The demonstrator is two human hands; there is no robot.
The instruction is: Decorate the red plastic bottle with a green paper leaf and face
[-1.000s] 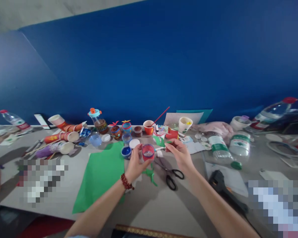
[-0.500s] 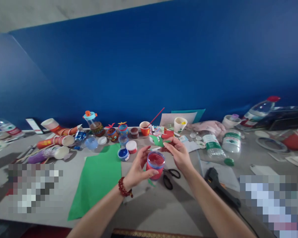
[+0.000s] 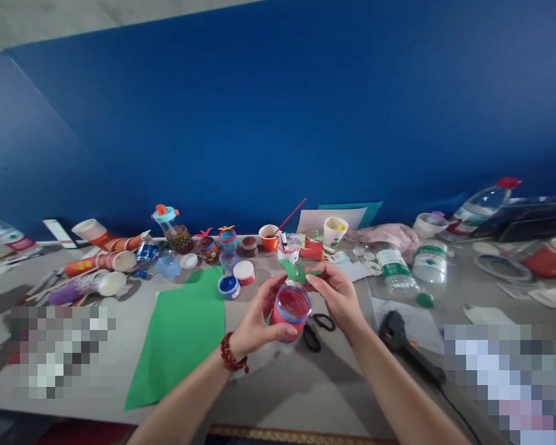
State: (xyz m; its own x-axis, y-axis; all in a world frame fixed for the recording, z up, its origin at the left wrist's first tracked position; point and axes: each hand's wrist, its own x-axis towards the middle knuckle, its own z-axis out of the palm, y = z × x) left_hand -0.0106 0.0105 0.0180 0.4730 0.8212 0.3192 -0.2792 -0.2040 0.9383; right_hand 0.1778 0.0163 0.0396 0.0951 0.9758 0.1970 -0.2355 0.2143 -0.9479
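Observation:
My left hand (image 3: 262, 318) is wrapped round a red-painted clear plastic cup (image 3: 291, 316) with a bluish rim, its open top tilted toward me. Just beyond that rim, my right hand (image 3: 336, 293) pinches a green paper leaf piece (image 3: 296, 272) between thumb and fingers. The leaf is close to the cup's far edge; whether they touch I cannot tell. Black-handled scissors (image 3: 312, 339) lie on the table behind and right of the cup, their blades hidden. Left of my hands is a sheet of green paper (image 3: 180, 346).
An open blue paint jar (image 3: 228, 286) and a white lid (image 3: 244, 272) stand behind my left hand. A black glue gun (image 3: 410, 349) lies right of my right forearm, its cord trailing forward. Plastic bottles (image 3: 396, 269) stand at the right, and paper cups (image 3: 113, 284) lie at the left.
The cup has moved slightly right and tipped a little more toward me. The green leaf piece has come a bit closer to its rim. Both hands keep their hold.

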